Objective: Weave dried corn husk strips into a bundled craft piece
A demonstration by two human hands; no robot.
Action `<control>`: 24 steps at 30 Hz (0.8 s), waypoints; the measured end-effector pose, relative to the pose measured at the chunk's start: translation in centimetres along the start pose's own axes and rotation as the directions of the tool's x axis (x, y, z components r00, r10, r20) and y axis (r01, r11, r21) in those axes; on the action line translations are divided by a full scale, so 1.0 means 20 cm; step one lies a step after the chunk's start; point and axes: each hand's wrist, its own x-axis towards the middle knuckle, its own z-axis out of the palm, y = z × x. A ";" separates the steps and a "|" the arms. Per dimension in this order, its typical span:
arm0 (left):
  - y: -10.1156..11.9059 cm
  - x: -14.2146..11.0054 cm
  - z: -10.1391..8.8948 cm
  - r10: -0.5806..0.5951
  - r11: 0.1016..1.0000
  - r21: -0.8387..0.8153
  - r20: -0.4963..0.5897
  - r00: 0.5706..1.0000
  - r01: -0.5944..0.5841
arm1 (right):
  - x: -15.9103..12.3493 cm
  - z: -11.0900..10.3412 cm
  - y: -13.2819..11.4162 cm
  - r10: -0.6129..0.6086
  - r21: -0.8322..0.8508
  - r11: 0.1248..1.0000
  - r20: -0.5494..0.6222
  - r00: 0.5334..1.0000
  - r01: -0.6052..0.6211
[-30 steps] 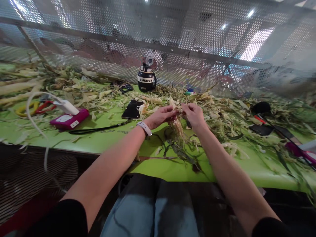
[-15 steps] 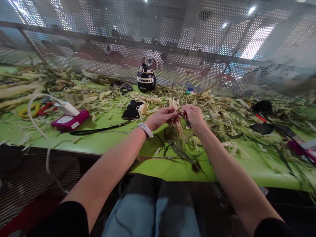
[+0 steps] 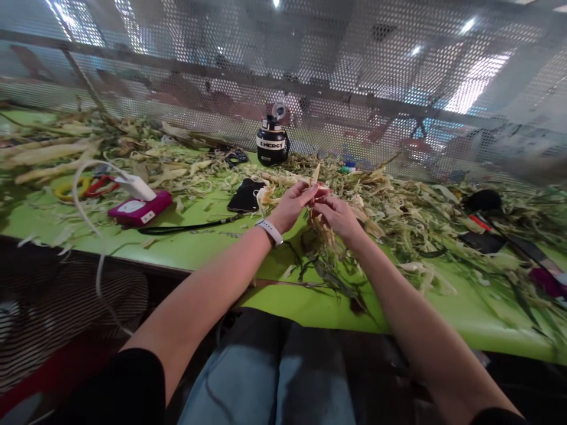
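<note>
Husk strips [image 3: 316,174], pale & dry-looking, located betw. both hands above the green tabletop [image 3: 292,301]. L hand [image 3: 290,208]: thumb & fingers pressed together, apparently pinching the strips, one pointed end standing up past the fingertips. R hand [image 3: 340,217]: fingers bent, tips at same spot just beside L; contact partly hidden, can't tell if pinching. Frayed strands [image 3: 328,239] directly below; can't tell if same pc. Handling (judged): v. light, thin, papery; some stiffness lengthwise, soft across; low slip risk; likely to split along grain if pulled sideways. Rec. hold: flat fingertip pinch nr. the gathered part, not the thin tip. Adjacent: phone [image 3: 243,196] to L, black bottle [image 3: 271,144] behind, loose husk heap [image 3: 394,203] to R.
</note>
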 end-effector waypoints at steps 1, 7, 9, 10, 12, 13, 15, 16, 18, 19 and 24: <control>0.00 0.00 0.00 0.003 1.000 0.009 0.011 1.000 -0.003 | 0.00 0.01 0.00 0.001 0.025 1.000 0.026 1.000 -0.001; 0.01 -0.01 0.02 0.006 0.999 0.038 0.025 1.000 -0.007 | 0.01 0.04 0.02 0.013 0.143 0.990 0.058 0.998 -0.021; 0.01 0.00 0.01 -0.007 0.999 0.037 0.017 1.000 0.006 | 0.02 0.03 0.02 0.005 0.135 0.991 0.087 0.996 -0.017; 0.01 0.00 0.01 -0.016 0.999 0.032 0.017 1.000 0.015 | 0.01 0.02 0.02 0.002 0.135 0.991 0.118 0.993 -0.018; 0.02 0.00 0.00 -0.039 0.999 0.019 0.017 0.999 0.039 | 0.00 0.00 0.01 0.011 0.142 0.989 0.205 0.979 -0.041; 0.02 0.00 0.00 -0.052 0.999 0.015 0.013 0.999 0.052 | 0.00 0.00 0.01 0.021 0.141 0.988 0.246 0.969 -0.058; 0.02 0.00 0.00 -0.071 0.997 0.010 0.001 0.997 0.071 | -0.02 -0.02 0.00 0.048 0.131 0.987 0.314 0.948 -0.093; 0.02 0.00 0.00 -0.076 0.997 0.008 -0.006 0.997 0.076 | -0.02 -0.02 -0.01 0.057 0.124 0.987 0.339 0.939 -0.105; 0.02 0.00 0.00 -0.080 0.997 -0.003 -0.015 0.997 0.080 | -0.03 -0.02 -0.01 0.063 0.114 0.987 0.372 0.926 -0.113; 0.02 0.00 0.00 -0.081 0.997 -0.012 -0.018 0.997 0.080 | -0.03 -0.01 0.00 0.062 0.109 0.988 0.384 0.921 -0.112; 0.01 0.01 -0.02 -0.085 0.996 -0.035 -0.017 0.996 0.084 | -0.03 0.00 0.01 0.029 0.040 0.998 0.390 0.920 -0.049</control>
